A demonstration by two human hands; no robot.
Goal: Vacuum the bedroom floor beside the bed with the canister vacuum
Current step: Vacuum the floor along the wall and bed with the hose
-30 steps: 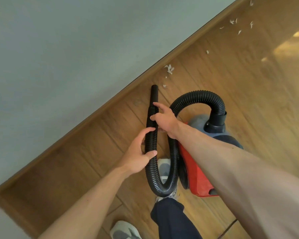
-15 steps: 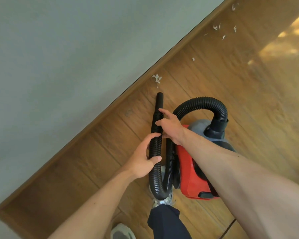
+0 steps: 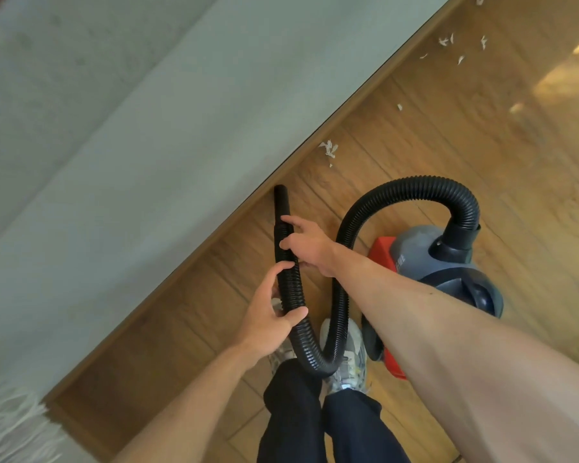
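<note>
We stand beside the bed (image 3: 131, 145), a broad pale grey-green sheet edged by a brown wooden side rail. Everything we need lies on the floor side of that rail. The canister vacuum (image 3: 418, 245), a squat grey dome on a red plastic base, sits on the light-brown wooden plank floor (image 3: 465, 155) away from the bed, past our right forearm. From its top the black ribbed plastic hose (image 3: 408, 187) arches up, drops toward our grey trainers (image 3: 348, 359) and loops. It then climbs back to end in a smooth black plastic nozzle (image 3: 280, 203), whose mouth almost meets the bed rail.

Our left hand (image 3: 264, 317) wraps the ribbed stretch low down, fingers curled round the bed side and thumb across the other. Our right hand (image 3: 310, 242) clasps the hose higher, at the cuff where the ribs give way to the smooth nozzle, fingertips pinching it.

We judge the hose light and springy: it bends freely and wants to recoil into its loop. Its ribs give good purchase, so slipping is unlikely. The stiff cuff is the place to steer from; held lower, the tip would wobble. The canister looks heavier and should trail behind if we pull gently. Small white scraps (image 3: 329, 149) lie close along the bed rail beyond the nozzle, not yet picked up.
</note>
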